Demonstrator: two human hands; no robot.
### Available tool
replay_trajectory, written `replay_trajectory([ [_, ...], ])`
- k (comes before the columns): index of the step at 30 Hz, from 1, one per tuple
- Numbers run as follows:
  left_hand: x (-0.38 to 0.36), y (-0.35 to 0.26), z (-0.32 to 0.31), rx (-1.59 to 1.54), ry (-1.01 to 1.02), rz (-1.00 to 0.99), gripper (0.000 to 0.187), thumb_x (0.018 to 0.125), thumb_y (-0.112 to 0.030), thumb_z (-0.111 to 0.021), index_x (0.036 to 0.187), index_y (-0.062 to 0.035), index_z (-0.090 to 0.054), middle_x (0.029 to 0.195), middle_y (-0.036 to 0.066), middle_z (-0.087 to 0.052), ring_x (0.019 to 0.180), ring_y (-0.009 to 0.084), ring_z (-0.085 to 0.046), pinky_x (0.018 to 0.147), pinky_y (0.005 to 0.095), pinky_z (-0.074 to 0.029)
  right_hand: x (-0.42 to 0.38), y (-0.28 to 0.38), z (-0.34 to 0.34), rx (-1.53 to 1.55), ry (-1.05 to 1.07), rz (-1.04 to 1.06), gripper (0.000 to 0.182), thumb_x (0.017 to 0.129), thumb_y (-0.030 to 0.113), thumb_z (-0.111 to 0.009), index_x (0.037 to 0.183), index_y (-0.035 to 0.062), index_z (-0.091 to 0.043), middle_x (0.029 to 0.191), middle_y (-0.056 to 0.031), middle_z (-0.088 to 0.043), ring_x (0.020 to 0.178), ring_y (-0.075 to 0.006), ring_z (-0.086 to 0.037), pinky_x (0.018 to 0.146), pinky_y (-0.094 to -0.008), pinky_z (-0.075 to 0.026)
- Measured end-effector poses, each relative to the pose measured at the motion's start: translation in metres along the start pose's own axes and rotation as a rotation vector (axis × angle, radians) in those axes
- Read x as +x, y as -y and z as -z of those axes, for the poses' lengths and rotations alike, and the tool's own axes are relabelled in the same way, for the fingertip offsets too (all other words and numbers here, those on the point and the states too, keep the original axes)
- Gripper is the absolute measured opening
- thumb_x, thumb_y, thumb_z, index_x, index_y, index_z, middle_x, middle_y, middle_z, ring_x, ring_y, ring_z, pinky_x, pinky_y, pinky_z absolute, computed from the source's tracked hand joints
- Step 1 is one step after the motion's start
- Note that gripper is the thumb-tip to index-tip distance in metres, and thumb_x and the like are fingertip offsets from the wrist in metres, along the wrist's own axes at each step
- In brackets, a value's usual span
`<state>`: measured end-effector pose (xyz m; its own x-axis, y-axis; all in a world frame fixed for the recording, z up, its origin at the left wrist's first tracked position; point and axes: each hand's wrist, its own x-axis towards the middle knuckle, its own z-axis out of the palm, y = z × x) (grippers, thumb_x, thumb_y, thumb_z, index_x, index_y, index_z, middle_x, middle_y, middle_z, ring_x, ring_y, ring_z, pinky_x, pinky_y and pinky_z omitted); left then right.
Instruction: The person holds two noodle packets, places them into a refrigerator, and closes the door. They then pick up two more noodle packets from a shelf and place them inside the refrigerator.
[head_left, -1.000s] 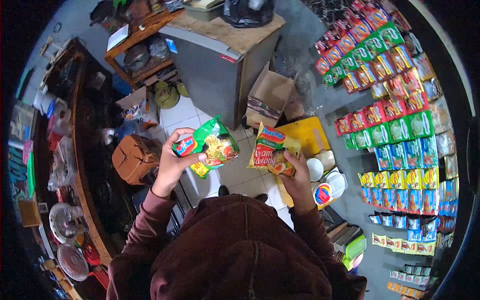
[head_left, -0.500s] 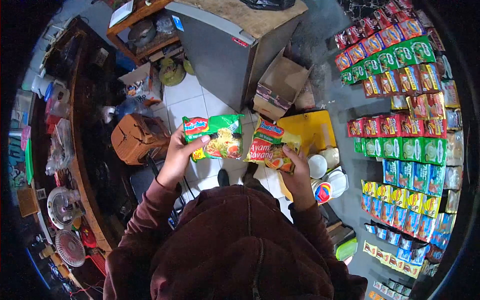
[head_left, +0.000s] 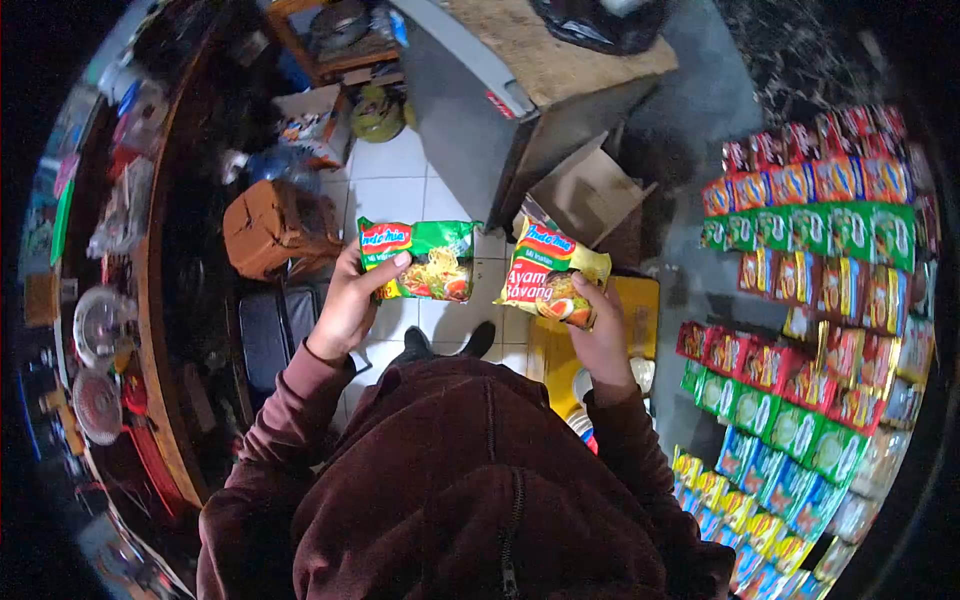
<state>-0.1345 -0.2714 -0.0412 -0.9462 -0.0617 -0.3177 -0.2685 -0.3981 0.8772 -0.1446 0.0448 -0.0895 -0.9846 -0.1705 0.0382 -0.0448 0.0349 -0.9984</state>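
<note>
My left hand (head_left: 347, 300) grips a green instant noodle packet (head_left: 425, 262) by its left edge, thumb on the front. A yellow instant noodle packet (head_left: 550, 275), printed "Ayam Bawang", is in my right hand (head_left: 602, 335), which pinches its lower right side with the thumb on top. Both packets face up at me, side by side with a small gap between them, held over the tiled floor. The fingers beneath each packet are hidden.
Strips of hanging sachets (head_left: 800, 235) cover the right wall. A grey refrigerator (head_left: 450, 110) stands ahead, an open cardboard box (head_left: 585, 190) beside it. Nearby are a yellow table (head_left: 640, 310) and a brown stool (head_left: 275, 230). A wooden shelf (head_left: 170, 330) with goods and fans runs along the left.
The view has turned and shifted, so the sachets and refrigerator appear moved. Both hands still hold their packets; the yellow packet sits slightly farther from the green one.
</note>
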Motion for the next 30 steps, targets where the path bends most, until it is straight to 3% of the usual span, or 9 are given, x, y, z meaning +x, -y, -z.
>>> replay_trajectory([
  [4, -0.009, -0.002, 0.013, -0.119, -0.130, -0.053, 0.033, 0.090, -0.011, -0.068, 0.119, -0.0016, -0.056, 0.109, 0.007, -0.065, 0.097, 0.0144, -0.064, 0.089, 0.0302, -0.050, 0.042, -0.012, -0.014, -0.111, 0.084, -0.079, 0.045, 0.086, 0.004, -0.063, 0.130, 0.0037, -0.052, 0.121, -0.0119, -0.059, 0.112, -0.0257, -0.060, 0.095, -0.0374, -0.049],
  [6, -0.013, -0.005, 0.022, -0.175, -0.198, -0.058, 0.033, 0.092, -0.012, -0.065, 0.121, -0.0007, -0.054, 0.109, 0.008, -0.065, 0.099, 0.0156, -0.064, 0.090, 0.0309, -0.050, 0.059, 0.024, -0.044, 0.711, -0.015, -0.505, 0.036, 0.090, 0.003, -0.058, 0.124, -0.0011, -0.050, 0.116, -0.0104, -0.060, 0.102, -0.0217, -0.064, 0.088, -0.0341, -0.053],
  [14, -0.006, -0.027, 0.070, -0.280, -0.359, -0.104, 0.034, 0.091, -0.011, -0.065, 0.121, -0.0012, -0.054, 0.109, 0.007, -0.065, 0.099, 0.0140, -0.064, 0.089, 0.0292, -0.050, 0.114, 0.038, -0.107, 0.608, 0.152, -0.529, 0.033, 0.088, 0.005, -0.059, 0.120, 0.0001, -0.053, 0.111, -0.0101, -0.063, 0.100, -0.0215, -0.065, 0.087, -0.0368, -0.054],
  [18, 0.012, -0.044, 0.113, -0.309, -0.336, -0.157, 0.032, 0.092, -0.011, -0.065, 0.120, -0.0015, -0.054, 0.109, 0.007, -0.065, 0.098, 0.0135, -0.064, 0.089, 0.0288, -0.050, 0.146, 0.032, -0.148, 0.613, 0.160, -0.536, 0.032, 0.088, 0.005, -0.059, 0.119, 0.0007, -0.054, 0.111, -0.0105, -0.063, 0.101, -0.0224, -0.065, 0.088, -0.0375, -0.054],
  [25, 0.042, -0.116, 0.202, -0.262, -0.359, -0.227, 0.029, 0.092, -0.010, -0.064, 0.118, -0.0024, -0.055, 0.108, 0.006, -0.066, 0.097, 0.0139, -0.065, 0.087, 0.0293, -0.051, 0.207, 0.046, -0.258, 0.683, 0.183, -0.552, 0.031, 0.089, 0.006, -0.060, 0.119, 0.0008, -0.053, 0.113, -0.0109, -0.062, 0.102, -0.0223, -0.065, 0.089, -0.0372, -0.054],
  [29, 0.062, -0.147, 0.239, -0.238, -0.378, -0.227, 0.031, 0.091, -0.013, -0.066, 0.119, -0.0040, -0.054, 0.107, 0.007, -0.066, 0.093, 0.0152, -0.067, 0.081, 0.0303, -0.055, 0.236, 0.049, -0.304, 0.690, 0.221, -0.483, 0.033, 0.089, 0.007, -0.060, 0.120, 0.0009, -0.050, 0.113, -0.0105, -0.061, 0.103, -0.0214, -0.064, 0.089, -0.0364, -0.053],
  [30, 0.067, -0.152, 0.244, -0.224, -0.379, -0.215, 0.032, 0.091, -0.015, -0.066, 0.118, -0.0047, -0.054, 0.105, 0.007, -0.066, 0.089, 0.0157, -0.068, 0.074, 0.0314, -0.057, 0.240, 0.048, -0.308, 0.690, 0.216, -0.480, 0.033, 0.089, 0.007, -0.060, 0.120, 0.0009, -0.050, 0.113, -0.0105, -0.061, 0.103, -0.0214, -0.064, 0.089, -0.0364, -0.053],
])
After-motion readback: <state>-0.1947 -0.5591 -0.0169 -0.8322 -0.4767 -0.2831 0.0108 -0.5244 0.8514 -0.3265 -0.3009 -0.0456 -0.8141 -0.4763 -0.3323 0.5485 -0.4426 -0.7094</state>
